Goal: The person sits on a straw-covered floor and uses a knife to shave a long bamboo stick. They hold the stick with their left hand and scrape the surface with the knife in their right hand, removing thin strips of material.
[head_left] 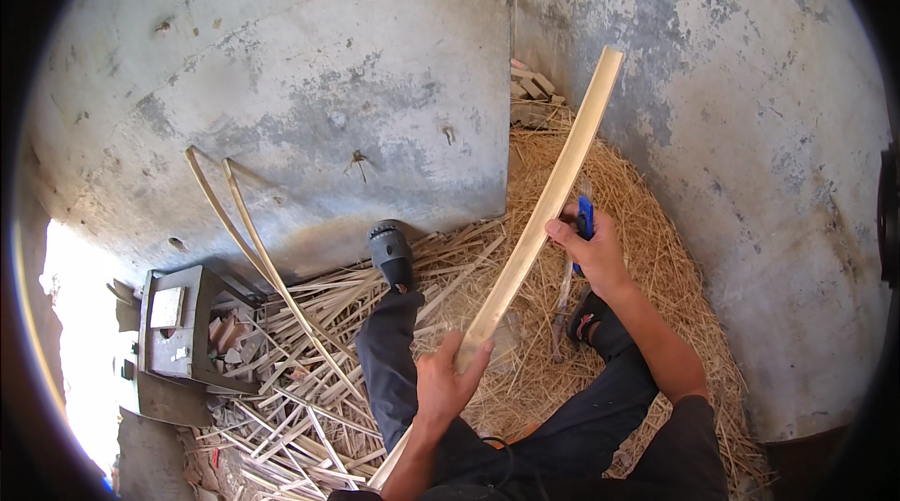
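A long pale split-bamboo strip, with a hollow inner face, runs aslant from my lap up toward the far wall. My left hand is closed round its lower part, thumb on one edge and fingers on the other. Farther up, my right hand is closed round a blue utility knife, its thumb and finger against the strip's right edge. The knife's blade cannot be made out. Below my left wrist, the strip's lower end passes partly out of sight beside my leg.
Thin bamboo slats lie heaped on the left, and straw-like shavings cover the right side. Two long strips lean on the wall. A dark wooden stool lies on its side. My feet rest among the scraps.
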